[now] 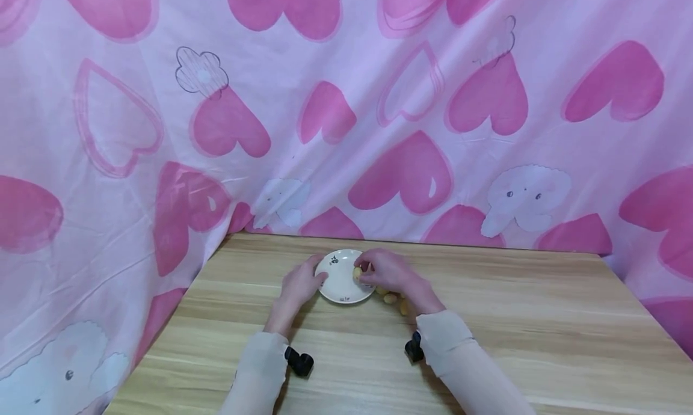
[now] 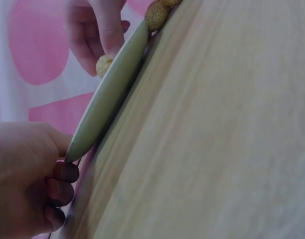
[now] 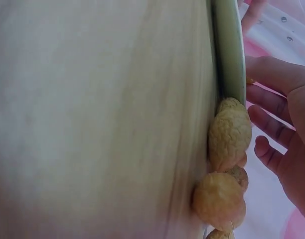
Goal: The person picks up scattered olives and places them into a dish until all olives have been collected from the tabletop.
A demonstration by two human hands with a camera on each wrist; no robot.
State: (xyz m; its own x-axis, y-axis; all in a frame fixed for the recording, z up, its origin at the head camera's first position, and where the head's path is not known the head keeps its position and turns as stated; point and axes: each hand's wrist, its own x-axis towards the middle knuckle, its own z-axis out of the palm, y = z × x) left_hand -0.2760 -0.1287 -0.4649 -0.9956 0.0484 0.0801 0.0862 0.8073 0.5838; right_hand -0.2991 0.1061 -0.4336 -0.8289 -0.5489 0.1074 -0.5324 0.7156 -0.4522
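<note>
Right hand (image 1: pixel 387 270) pinches nut (image 1: pixel 357 274); left hand (image 1: pixel 300 281) grips plate (image 1: pixel 340 282), nine o'clock.
Other nuts (image 3: pixel 229 142), four o'clock: part-hidden (head view), clearer (right wrist).

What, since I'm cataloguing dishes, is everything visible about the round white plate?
The round, white, glossy plate, ceramic-looking, is shallow with a raised rim and small dark printed motifs near the edge. It sits face up, apparently level, on the light-brown wooden table. The person's left grip holds its left rim, while the right grip pinches a tan, wrinkled nut over its right side; contact there is unclear. More such nuts lie close by its right edge.
</note>
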